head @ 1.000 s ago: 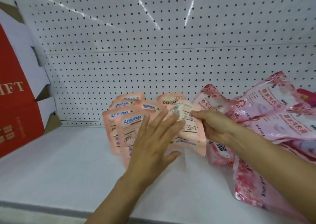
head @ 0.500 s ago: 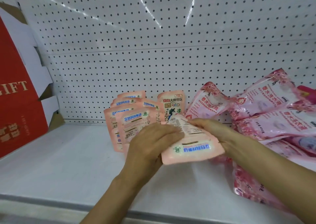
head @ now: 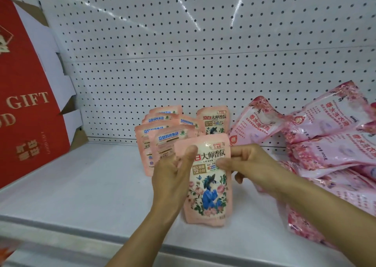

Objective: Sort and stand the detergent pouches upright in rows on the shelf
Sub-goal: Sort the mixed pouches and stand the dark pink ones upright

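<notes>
Gripping one upright pouch point(head: 208, 177) between left hand point(head: 173, 177) and right hand point(head: 250, 165).

My two bare hands and forearms, seen from above

My left hand point(head: 173, 175) and my right hand point(head: 252, 165) wear nothing: no gloves, no rings that I can see, no watch or band at either wrist. Both my forearms are bare all the way to the bottom edge of the view, so no sleeve or cuff shows on either side. My fingers are slim, with short, plain nails, no polish on the ones that show. My left thumb point(head: 190, 154) shows its whole length, knuckle creases visible. No marks or plasters show.
</notes>
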Available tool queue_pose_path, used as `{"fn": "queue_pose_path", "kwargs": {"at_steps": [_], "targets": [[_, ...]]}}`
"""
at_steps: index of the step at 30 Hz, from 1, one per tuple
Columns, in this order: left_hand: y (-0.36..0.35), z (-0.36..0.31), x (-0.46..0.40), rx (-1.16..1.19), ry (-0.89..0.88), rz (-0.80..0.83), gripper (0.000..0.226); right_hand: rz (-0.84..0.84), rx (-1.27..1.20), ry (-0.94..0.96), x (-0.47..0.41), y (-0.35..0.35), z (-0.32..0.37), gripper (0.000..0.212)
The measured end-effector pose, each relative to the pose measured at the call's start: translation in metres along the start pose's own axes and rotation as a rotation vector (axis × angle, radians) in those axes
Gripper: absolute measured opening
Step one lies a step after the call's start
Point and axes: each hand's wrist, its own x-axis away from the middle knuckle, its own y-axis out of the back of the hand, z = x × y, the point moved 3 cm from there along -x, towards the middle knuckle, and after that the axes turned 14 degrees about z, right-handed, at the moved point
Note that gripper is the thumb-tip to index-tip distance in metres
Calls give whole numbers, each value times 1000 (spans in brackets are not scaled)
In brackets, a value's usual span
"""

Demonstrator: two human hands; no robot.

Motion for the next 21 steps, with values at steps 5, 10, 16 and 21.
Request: {"fn": "queue_pose_path", "kwargs": {"at_steps": [5,10,16,21], "targets": [[39,-12,-2,-250,-220,-429,53,-230,-104,62,-2,11,-3,9],[56,14,-30,20,58,-176,34,-387,-124,117,-13,2,-6,9],[75,18,-28,-188,43,-356,9,-192,-63,33,-30,-10,-4,16],[80,22,-24,-164,59,-298,15,-59,91,-2,-22,15,21,46]]}}
